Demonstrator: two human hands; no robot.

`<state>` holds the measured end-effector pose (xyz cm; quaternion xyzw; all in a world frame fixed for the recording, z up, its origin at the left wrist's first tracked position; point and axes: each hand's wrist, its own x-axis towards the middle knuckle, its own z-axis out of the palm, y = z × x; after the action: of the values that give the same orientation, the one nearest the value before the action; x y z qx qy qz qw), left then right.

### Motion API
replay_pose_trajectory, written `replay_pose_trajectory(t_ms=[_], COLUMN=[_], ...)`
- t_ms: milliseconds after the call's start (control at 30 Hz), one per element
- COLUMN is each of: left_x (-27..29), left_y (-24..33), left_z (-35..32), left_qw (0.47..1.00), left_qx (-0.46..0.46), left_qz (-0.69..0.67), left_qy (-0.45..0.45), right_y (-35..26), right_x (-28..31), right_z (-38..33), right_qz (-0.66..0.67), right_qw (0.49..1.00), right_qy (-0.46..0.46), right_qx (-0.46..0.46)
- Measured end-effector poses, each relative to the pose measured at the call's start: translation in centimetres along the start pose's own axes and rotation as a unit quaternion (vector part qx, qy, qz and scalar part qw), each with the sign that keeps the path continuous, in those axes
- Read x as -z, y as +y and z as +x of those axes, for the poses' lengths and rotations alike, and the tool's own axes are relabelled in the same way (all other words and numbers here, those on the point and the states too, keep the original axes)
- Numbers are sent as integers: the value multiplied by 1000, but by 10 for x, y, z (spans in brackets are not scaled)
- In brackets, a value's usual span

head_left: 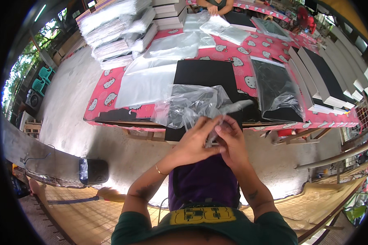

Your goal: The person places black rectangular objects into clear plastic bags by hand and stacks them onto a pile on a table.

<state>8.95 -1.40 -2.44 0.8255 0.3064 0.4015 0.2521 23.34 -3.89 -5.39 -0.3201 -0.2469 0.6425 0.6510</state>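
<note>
Both hands meet at the table's near edge over a crumpled clear plastic bag (188, 102). My left hand (198, 141) is closed with its fingertips on the plastic. Close beside it, my right hand (232, 136) pinches the bag's edge between thumb and fingers. Beneath the bag lies a black rectangular board or book (204, 72), partly covered by the plastic. To its left, flat clear plastic bags (145, 83) overlap on the table. On its right rests a black piece (276, 87) inside a clear bag.
A pink table (106, 92) with printed cat faces spans the front. Tall stacks of plastic-wrapped items (114, 32) stand at its far left, grey and black stacks (319, 73) at its right. Across the table a person's hands (214, 9) rest near more bags. A broom (106, 195) lies lower left.
</note>
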Motion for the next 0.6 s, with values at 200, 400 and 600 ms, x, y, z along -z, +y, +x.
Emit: replay_pose_trajectory(t_ms=[200, 400, 600], left_x=[-13, -4, 15], left_y=[-6, -12, -6], left_z=[-4, 2, -3], left_qw=[956, 965, 988], left_qx=[220, 204, -73], left_qz=[-192, -104, 94], left_qy=[8, 132, 102], right_y=[9, -4, -23], right_x=[20, 22, 26], right_z=[-3, -10, -6], right_qz=[17, 54, 46], right_qw=[999, 992, 989], right_qy=[-21, -79, -142], right_qx=[20, 76, -3])
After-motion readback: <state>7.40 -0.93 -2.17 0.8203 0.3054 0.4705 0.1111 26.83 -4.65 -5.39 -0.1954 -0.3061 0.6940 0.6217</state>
